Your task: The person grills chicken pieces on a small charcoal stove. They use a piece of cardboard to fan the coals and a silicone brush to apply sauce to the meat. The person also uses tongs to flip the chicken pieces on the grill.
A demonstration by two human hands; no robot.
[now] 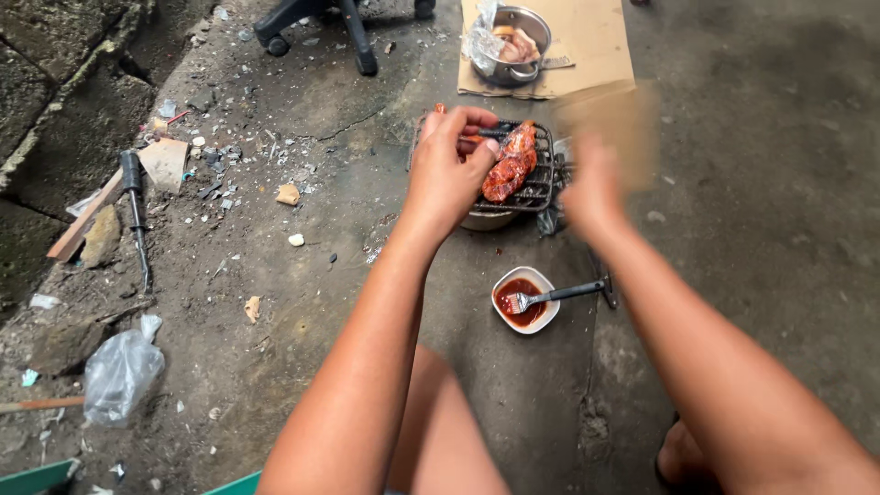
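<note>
Meat [510, 165], two reddish glazed pieces, lies on a small wire grill rack [539, 188] that sits over a pot on the concrete floor [752, 183], right in front of the crouching person.

Starting at the left, the ground is strewn with rubble: a black-handled tool [136, 215] beside a scrap of wood, and lower down a crumpled clear plastic bag [121, 371]. The wheeled base of an office chair [316, 23] stands at the top.

Moving in, the left hand [447, 170] reaches over the near left edge of the rack, its grip pinched together on something small at the rack's rim, just beside the meat; I cannot tell exactly what the fingertips hold, though a dark tong-like tool pokes out next to them. The right hand [596, 188] hangs at the right side of the rack and is smeared by motion, so whether its grip is spread or closed I cannot tell.

Below the rack sits a small white bowl of red sauce [524, 300] with a basting brush [559, 295] resting in it. Beyond, a metal pot [515, 41] holding more pieces stands on a sheet of cardboard [596, 41].

To my eye this looks like tending the meat mid-grill, adjusting or turning it. The next move would call for a steady hold on the rack, fingers kept clear of the heat.
</note>
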